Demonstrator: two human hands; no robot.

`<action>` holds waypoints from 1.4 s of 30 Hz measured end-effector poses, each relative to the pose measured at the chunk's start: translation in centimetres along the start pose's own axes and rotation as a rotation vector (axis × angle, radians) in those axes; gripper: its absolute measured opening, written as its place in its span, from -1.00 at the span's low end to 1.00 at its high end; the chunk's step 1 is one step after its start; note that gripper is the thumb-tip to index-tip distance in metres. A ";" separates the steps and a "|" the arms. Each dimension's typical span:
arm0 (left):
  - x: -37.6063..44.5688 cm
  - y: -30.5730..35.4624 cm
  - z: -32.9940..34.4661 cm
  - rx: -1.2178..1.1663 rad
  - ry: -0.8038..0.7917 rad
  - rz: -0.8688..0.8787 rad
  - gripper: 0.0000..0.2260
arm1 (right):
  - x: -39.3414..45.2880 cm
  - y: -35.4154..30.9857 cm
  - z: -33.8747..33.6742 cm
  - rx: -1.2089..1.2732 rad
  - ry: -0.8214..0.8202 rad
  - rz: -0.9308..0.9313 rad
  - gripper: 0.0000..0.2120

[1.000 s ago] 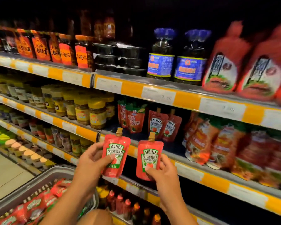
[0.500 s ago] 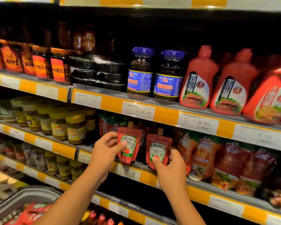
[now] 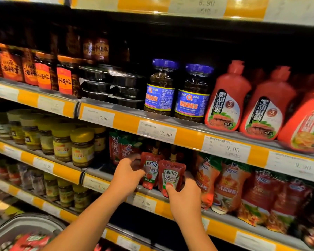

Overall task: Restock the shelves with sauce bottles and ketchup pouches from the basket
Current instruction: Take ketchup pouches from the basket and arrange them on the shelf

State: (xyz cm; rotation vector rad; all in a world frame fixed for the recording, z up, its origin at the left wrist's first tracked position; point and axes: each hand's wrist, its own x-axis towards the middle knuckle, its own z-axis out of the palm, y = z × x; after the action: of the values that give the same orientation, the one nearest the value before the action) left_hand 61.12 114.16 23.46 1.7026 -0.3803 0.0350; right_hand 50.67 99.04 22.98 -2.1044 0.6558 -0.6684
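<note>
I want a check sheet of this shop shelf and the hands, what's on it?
surface: middle shelf, yellow price strip along its edge.
job's things: two Heinz pouches, left pouch and right pouch, upright at the shelf front; more pouches in the basket.
clutter: yellow-lid jars, orange pouches, blue-cap jars, red bottles.
grippers: left hand holds the left pouch; right hand pinches the right pouch.
cables: nothing seen.
surroundings: more stocked shelves above and below.

Glossy plastic ketchup pouches; glass jars.
</note>
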 end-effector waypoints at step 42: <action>2.8 -1.0 2.6 1.005 -0.073 -0.153 -0.78 | 4.6 -2.2 2.3 -0.350 -0.109 0.125 -0.48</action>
State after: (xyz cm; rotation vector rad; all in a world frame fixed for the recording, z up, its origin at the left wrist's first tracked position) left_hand 63.48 111.10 22.69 2.7277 -0.2969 0.0572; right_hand 55.98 98.50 24.64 -2.3755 0.8854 -0.3867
